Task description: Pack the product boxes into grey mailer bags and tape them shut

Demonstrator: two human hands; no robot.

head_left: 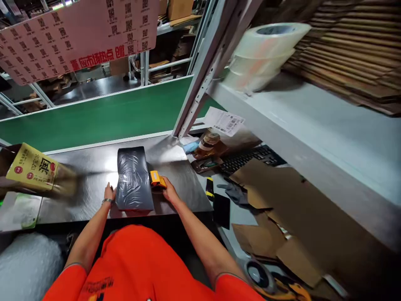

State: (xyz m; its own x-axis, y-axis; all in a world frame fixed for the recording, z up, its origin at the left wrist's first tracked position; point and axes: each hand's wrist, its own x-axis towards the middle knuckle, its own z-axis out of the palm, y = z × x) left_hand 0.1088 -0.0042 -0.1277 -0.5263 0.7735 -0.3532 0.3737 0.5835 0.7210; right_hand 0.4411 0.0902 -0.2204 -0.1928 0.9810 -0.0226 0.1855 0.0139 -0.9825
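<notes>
A black plastic-wrapped parcel (133, 179) lies on the shiny metal table (90, 171) in front of me. My left hand (109, 195) rests against the parcel's left edge, fingers pressed on it, a bracelet at the wrist. On the parcel's right side, my right hand (167, 190) grips a yellow tape dispenser (156, 179) that touches the wrap.
A yellow printed box (33, 169) stands at the table's left end. A green conveyor belt (100, 113) runs behind. To the right are a keyboard (247, 159), a brown tape roll (209, 144), cardboard pieces (282, 217), and clear tape rolls (263, 54) on a grey shelf.
</notes>
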